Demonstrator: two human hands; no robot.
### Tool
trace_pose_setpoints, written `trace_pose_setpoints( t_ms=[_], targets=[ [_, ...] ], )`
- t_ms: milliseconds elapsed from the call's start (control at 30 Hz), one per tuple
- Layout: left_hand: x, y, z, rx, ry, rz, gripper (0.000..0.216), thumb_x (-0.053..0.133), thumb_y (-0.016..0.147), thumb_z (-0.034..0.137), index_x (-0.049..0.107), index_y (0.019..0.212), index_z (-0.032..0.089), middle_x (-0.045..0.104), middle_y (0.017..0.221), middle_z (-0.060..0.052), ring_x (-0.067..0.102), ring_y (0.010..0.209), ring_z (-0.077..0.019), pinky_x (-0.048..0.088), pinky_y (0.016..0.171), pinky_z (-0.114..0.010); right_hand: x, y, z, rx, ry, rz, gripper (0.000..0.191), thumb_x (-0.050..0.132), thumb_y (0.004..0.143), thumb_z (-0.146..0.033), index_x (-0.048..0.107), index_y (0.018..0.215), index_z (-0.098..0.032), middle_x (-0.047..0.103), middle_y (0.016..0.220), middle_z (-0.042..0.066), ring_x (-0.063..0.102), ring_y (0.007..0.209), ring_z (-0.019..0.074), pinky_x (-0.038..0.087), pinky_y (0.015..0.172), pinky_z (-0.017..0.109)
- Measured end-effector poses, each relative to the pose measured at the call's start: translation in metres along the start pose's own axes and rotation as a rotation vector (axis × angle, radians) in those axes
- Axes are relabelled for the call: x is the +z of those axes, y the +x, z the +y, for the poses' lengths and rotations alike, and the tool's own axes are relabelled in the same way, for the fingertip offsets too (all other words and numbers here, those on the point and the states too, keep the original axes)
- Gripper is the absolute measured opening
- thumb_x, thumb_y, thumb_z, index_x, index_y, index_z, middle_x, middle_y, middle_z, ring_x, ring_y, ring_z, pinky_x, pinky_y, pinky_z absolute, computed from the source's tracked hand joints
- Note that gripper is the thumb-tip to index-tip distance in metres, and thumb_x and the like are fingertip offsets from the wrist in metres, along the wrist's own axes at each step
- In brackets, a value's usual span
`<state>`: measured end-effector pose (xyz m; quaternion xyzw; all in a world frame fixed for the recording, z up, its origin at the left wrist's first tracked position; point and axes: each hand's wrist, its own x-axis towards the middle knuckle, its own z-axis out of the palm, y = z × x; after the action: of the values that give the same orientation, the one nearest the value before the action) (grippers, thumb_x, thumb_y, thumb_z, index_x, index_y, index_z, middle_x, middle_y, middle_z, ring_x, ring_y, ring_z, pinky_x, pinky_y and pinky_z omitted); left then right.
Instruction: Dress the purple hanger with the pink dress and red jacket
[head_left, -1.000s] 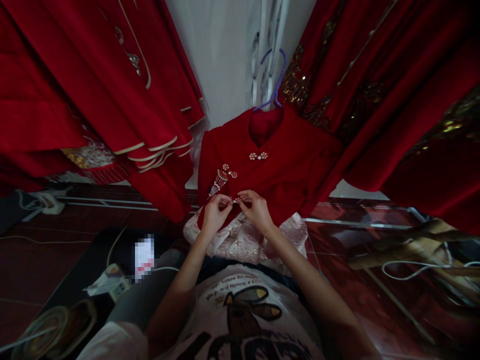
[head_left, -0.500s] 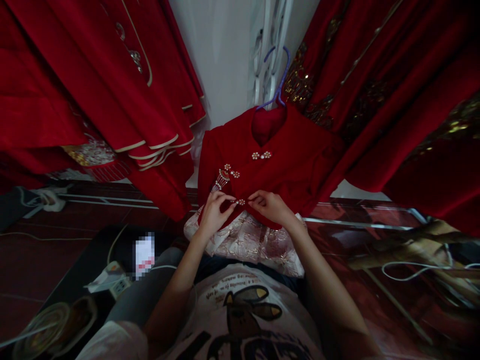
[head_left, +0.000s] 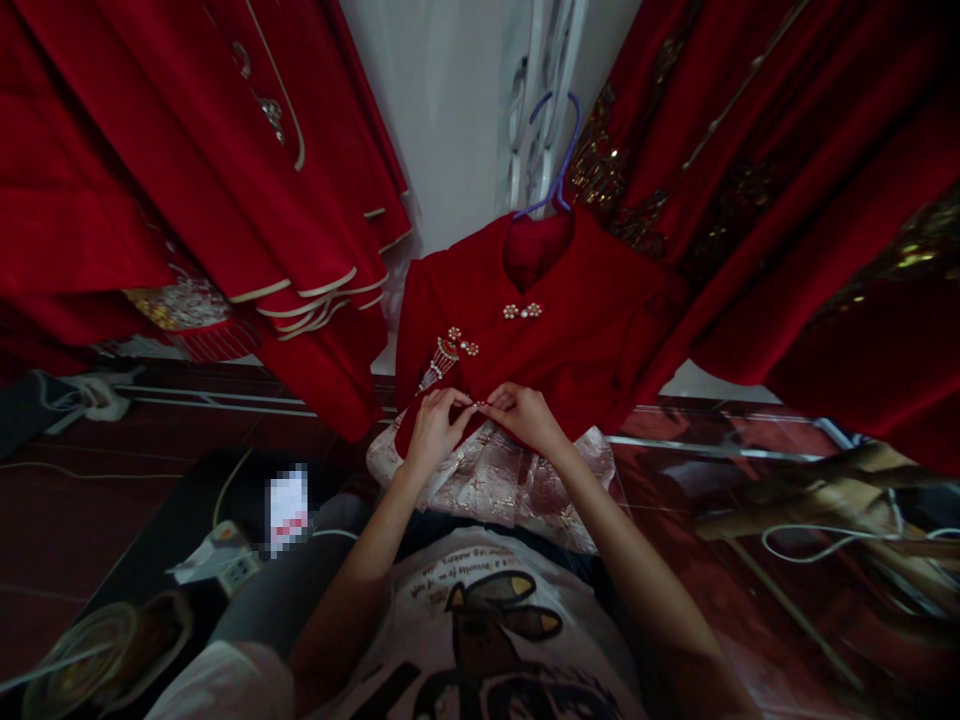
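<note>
A small red velvet jacket [head_left: 570,330] hangs on a purple hanger [head_left: 553,165] in front of me. It has pearl clasps: one near the collar [head_left: 521,311] and one with a beaded tassel [head_left: 448,352] lower left. My left hand [head_left: 436,428] and my right hand [head_left: 526,415] meet at the jacket's lower front edge. Both pinch a third pearl clasp [head_left: 480,405] between their fingertips. A pale brocade skirt [head_left: 517,480] shows under the jacket's hem, across my lap.
Red garments hang at the left [head_left: 187,180] and right [head_left: 787,180]. A white wall [head_left: 450,110] lies behind. On the dark red floor lie a power strip [head_left: 225,565], cables, a white cord [head_left: 825,545] at the right and a round tape roll [head_left: 97,650] at the lower left.
My right hand drew out to the right, then came back in; both hands' fingertips now sit closer together on the clasp. The jacket barely shifted.
</note>
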<state>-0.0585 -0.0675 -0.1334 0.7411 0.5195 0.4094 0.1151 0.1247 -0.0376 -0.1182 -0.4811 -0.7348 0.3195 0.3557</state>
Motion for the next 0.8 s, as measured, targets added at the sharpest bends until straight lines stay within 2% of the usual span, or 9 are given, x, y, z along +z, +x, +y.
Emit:
trace_pose_setpoints(
  t_ms=[100, 200, 367, 433, 600, 800],
  targets=[
    [0.002, -0.001, 0.002, -0.013, -0.032, 0.024, 0.007, 0.06, 0.091, 0.027, 0.062, 0.088, 0.021, 0.07, 0.088, -0.002, 0.063, 0.085, -0.0179, 0.045, 0.085, -0.033, -0.001, 0.0, -0.001, 0.007, 0.023, 0.003, 0.024, 0.074, 0.077, -0.039, 0.068, 0.08, -0.016, 0.071, 0.073, 0.004, 0.066, 0.066, 0.0137, 0.053, 0.065, 0.025],
    [-0.007, 0.008, 0.006, 0.013, -0.04, 0.027, 0.011, 0.06, 0.091, 0.031, 0.063, 0.09, 0.021, 0.068, 0.087, -0.002, 0.062, 0.082, -0.0166, 0.046, 0.083, -0.032, -0.008, 0.001, 0.0, 0.03, 0.065, -0.044, 0.024, 0.075, 0.075, -0.039, 0.068, 0.078, -0.016, 0.072, 0.073, 0.004, 0.066, 0.066, 0.0139, 0.054, 0.065, 0.025],
    [-0.037, 0.052, 0.009, 0.165, 0.173, 0.127, 0.029, 0.052, 0.095, 0.032, 0.061, 0.122, 0.024, 0.058, 0.114, -0.009, 0.052, 0.105, -0.0227, 0.042, 0.095, -0.039, -0.035, -0.002, 0.0, 0.007, 0.161, -0.276, 0.023, 0.075, 0.074, -0.038, 0.069, 0.078, -0.017, 0.072, 0.074, 0.003, 0.067, 0.066, 0.0133, 0.054, 0.064, 0.025],
    [-0.048, 0.072, 0.007, 0.263, 0.289, 0.09, 0.032, 0.052, 0.095, 0.033, 0.061, 0.125, 0.025, 0.052, 0.122, -0.011, 0.047, 0.111, -0.0256, 0.041, 0.096, -0.042, -0.044, -0.004, -0.003, -0.001, 0.162, -0.323, 0.021, 0.074, 0.075, -0.037, 0.069, 0.079, -0.017, 0.072, 0.074, 0.002, 0.066, 0.066, 0.0128, 0.054, 0.065, 0.025],
    [-0.061, 0.103, 0.001, 0.45, 0.423, -0.077, 0.019, 0.055, 0.092, 0.031, 0.067, 0.104, 0.022, 0.051, 0.127, -0.011, 0.044, 0.119, -0.0289, 0.034, 0.102, -0.05, -0.053, -0.005, -0.01, -0.002, 0.154, -0.326, 0.018, 0.072, 0.076, -0.034, 0.069, 0.079, -0.017, 0.072, 0.075, 0.002, 0.066, 0.066, 0.0124, 0.053, 0.065, 0.025],
    [-0.065, 0.116, -0.003, 0.539, 0.395, -0.239, 0.011, 0.055, 0.092, 0.024, 0.064, 0.099, 0.022, 0.065, 0.102, -0.005, 0.051, 0.111, -0.0228, 0.011, 0.116, -0.059, -0.049, -0.005, -0.008, -0.015, 0.16, -0.321, 0.022, 0.073, 0.076, -0.038, 0.068, 0.079, -0.017, 0.071, 0.075, 0.003, 0.065, 0.068, 0.0131, 0.053, 0.066, 0.026]
  ],
)
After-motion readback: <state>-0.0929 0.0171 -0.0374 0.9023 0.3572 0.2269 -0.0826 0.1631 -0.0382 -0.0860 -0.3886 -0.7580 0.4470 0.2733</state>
